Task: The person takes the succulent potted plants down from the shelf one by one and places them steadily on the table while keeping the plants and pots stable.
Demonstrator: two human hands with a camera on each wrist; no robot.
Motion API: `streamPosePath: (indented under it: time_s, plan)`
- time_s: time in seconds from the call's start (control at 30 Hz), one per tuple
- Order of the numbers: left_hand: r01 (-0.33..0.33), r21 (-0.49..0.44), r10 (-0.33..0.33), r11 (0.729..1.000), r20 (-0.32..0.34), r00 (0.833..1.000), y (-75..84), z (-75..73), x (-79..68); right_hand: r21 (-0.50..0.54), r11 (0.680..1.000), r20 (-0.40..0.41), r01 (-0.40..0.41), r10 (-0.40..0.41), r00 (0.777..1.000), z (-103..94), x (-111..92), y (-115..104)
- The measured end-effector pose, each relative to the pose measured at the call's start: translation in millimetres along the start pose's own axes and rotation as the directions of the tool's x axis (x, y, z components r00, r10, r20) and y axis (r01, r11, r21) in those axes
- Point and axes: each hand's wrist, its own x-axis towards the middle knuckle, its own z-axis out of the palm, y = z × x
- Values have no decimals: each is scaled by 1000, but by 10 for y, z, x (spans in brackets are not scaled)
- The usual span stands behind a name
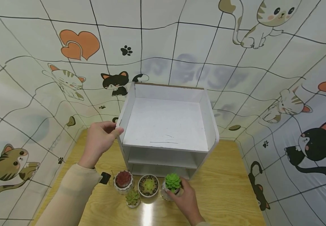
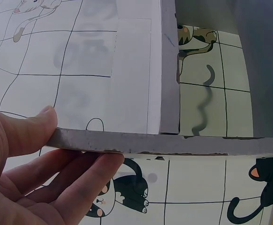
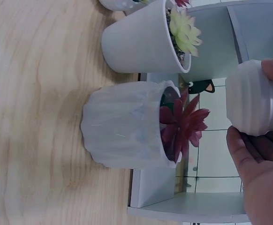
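A white desk shelf (image 1: 165, 122) with a walled top and open compartments below stands on the wooden table. My left hand (image 1: 101, 138) pinches the edge of its left side panel (image 2: 103, 140), thumb on one face and fingers on the other. In front of the shelf, my right hand (image 1: 186, 199) grips a small potted succulent (image 1: 172, 182) with bright green leaves. Its ribbed white pot (image 3: 251, 98) sits between thumb and fingers in the right wrist view. Green leaves show at that view's edge.
Left of the held plant are a round white pot with a yellow-green succulent (image 1: 149, 185), a small green succulent (image 1: 133, 197) and a dark red succulent (image 1: 123, 179). A black square (image 1: 105, 178) shows by the left sleeve. Cat-patterned cloth (image 1: 157, 40) surrounds the table (image 1: 225, 194).
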Motion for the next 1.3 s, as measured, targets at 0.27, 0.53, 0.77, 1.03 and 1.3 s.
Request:
streamPosePath:
  time_s: [0.27, 0.53, 0.77, 1.03, 1.3]
  plan:
    - [-3, 4, 3, 1000, 4, 1000, 3, -29, -16, 23, 1000, 39, 16, -17, 999, 72, -105, 21]
    - [-6, 13, 6, 1000, 1, 1000, 6, -54, -7, 39, 998, 49, 48, -50, 998, 110, -148, 48]
    - [8, 4, -8, 1000, 6, 1000, 16, -52, -1, 1, 996, 51, 86, -86, 995, 152, -197, 73]
    - [9, 3, -9, 1000, 16, 1000, 26, -34, -6, -95, 978, 5, 184, -184, 983, 211, -250, 157]
    - [2, 10, -2, 1000, 15, 1000, 28, -24, -20, -106, 974, 0, 198, -199, 980, 270, -331, 206]
